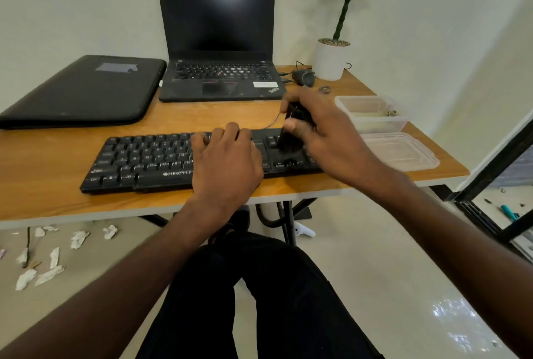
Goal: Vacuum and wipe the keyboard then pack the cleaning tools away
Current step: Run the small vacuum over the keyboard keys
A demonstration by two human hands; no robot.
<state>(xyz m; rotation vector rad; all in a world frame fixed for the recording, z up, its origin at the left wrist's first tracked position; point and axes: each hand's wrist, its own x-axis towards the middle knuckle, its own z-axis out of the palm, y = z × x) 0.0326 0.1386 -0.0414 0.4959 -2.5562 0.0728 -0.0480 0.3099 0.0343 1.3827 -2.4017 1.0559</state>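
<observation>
A black keyboard [144,161] lies across the front of the wooden table [43,153]. My left hand [226,161] rests palm down on the keyboard's middle, fingers curled over its far edge. My right hand [323,130] grips a small black handheld vacuum [291,133] held upright, its lower end on the keys at the keyboard's right part. A thin cord runs from the vacuum's top toward the left. A clear plastic box [372,113] and its clear lid [401,150] sit to the right of the keyboard.
An open black laptop [219,41] stands behind the keyboard, a closed black laptop sleeve [83,90] at the back left. A mouse [302,77] and a potted plant [331,58] sit at the back right. Crumpled paper scraps [52,257] litter the floor.
</observation>
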